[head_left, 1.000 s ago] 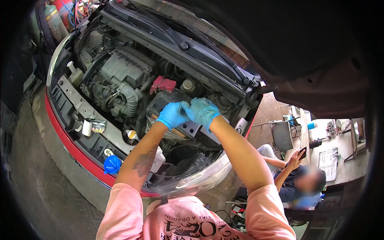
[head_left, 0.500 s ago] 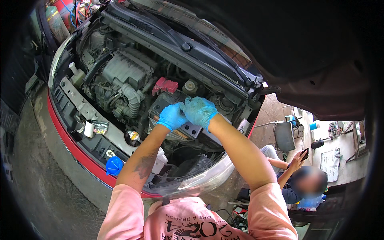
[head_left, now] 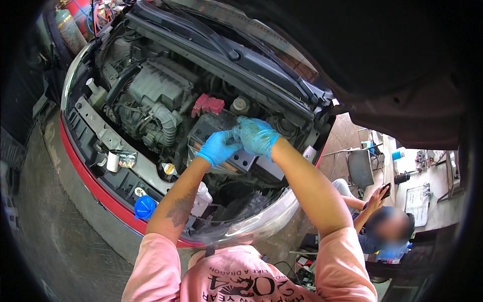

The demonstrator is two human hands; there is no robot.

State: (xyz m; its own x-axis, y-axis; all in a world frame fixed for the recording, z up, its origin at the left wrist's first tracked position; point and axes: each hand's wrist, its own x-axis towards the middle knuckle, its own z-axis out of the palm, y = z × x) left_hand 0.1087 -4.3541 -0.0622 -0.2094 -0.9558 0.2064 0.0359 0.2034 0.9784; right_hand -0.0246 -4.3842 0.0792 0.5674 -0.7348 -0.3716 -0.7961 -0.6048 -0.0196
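Both hands are observed above the dark-topped battery [head_left: 204, 130], which is seated in the engine bay [head_left: 151, 123] toward its right-hand end, below and to the right of the corrugated duct [head_left: 169, 130]. The left hand [head_left: 219, 148], covered by a blue glove, is held with its fingers curled toward the right hand [head_left: 256, 137], which is similarly gloved and marked by dark smudges on its back. The two are brought together at the fingertips over the battery's top; whether anything is gripped between them cannot be told, as the fingertips are largely hidden. A red cover [head_left: 208, 104] is noted at the battery's far edge, and a round reservoir cap [head_left: 240, 104] is seen just to the right of that cover. A blue funnel [head_left: 145, 207] is placed at the front edge of the car, near the left forearm [head_left: 182, 201], and a white cylindrical item [head_left: 112, 161] is found farther left along the same front edge. The hood [head_left: 402, 75] is raised. At the right, a phone [head_left: 386, 191] is held by a seated co-worker [head_left: 370, 236].
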